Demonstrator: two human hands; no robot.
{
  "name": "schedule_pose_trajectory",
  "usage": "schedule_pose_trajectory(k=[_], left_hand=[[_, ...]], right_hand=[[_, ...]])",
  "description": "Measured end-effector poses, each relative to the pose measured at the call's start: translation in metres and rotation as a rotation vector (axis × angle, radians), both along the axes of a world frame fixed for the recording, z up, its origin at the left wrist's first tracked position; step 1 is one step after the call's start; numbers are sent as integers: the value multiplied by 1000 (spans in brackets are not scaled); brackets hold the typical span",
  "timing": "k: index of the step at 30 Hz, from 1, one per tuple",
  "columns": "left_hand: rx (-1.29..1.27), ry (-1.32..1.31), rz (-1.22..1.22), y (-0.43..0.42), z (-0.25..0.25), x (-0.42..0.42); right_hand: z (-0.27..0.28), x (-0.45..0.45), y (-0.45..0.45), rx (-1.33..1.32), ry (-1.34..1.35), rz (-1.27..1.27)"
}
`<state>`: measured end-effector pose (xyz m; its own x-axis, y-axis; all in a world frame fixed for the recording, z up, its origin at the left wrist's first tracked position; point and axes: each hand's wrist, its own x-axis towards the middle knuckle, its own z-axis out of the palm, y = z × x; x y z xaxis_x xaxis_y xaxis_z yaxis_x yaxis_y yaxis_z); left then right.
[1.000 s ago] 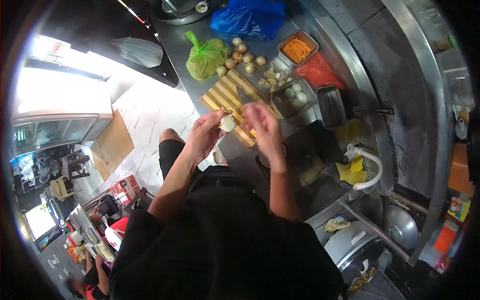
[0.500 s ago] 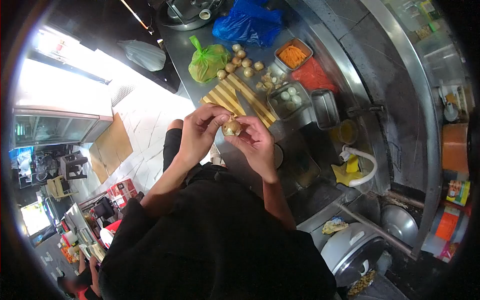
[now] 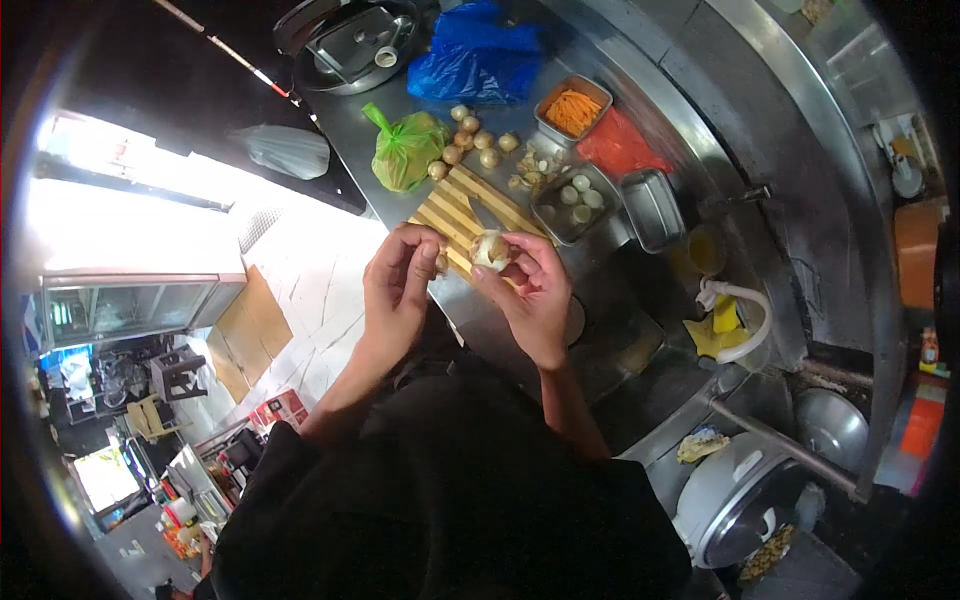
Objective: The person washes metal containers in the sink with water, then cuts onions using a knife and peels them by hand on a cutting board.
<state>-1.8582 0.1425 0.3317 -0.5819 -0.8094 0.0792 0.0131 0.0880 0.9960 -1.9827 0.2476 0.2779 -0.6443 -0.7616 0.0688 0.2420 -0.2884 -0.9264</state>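
My right hand (image 3: 535,295) holds a partly peeled onion (image 3: 490,250) between thumb and fingers, its white flesh showing beside brown skin. Just left of it, my left hand (image 3: 398,285) pinches a small piece of onion skin (image 3: 441,262), apart from the onion. Beneath and beyond both hands lies a striped cutting board (image 3: 455,205) with a knife (image 3: 485,214) on it. Several unpeeled onions (image 3: 464,140) sit past the board, and loose peelings (image 3: 538,167) lie to their right. Peeled onions (image 3: 581,197) rest in a metal tray (image 3: 548,222).
A green bag (image 3: 408,150) and a blue bag (image 3: 475,58) stand at the back. Orange strips fill a metal container (image 3: 572,108) near a red bag (image 3: 622,145). An empty metal tray (image 3: 652,208) and white faucet (image 3: 752,345) are at the right.
The hands, together on the onion half a second ago, are now apart. The onion is in my right hand, and a bit of skin has come away in my left. The view has shifted.
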Motion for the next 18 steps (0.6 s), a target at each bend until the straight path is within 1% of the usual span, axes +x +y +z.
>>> schedule_pose_trajectory(k=[2, 5, 8, 9, 11, 12, 13, 15, 18], left_hand=[[115, 45, -40, -10, -8, -1], [210, 42, -57, -19, -18, -6], [417, 102, -63, -21, -27, -8], [440, 115, -47, -19, -27, -12], [389, 89, -131, -22, -35, -8], [362, 77, -172, -22, -38, -7], [242, 56, -175, -20, -39, -7], [-3, 15, -183, -14, -22, -17], [-544, -135, -324, -28, -15, -21]], right_hand=[[4, -2, 3, 19, -36, 23], [2, -7, 6, 59, 64, 19], [3, -8, 7, 93, 177, -11], [2, -9, 6, 79, 199, -18], [0, -9, 4, 57, 243, -33], [0, -10, 4, 56, 211, -26], [2, -10, 3, 54, 178, -19], [5, -12, 1, 55, 165, 8], [8, -19, 4, 76, 236, 57]])
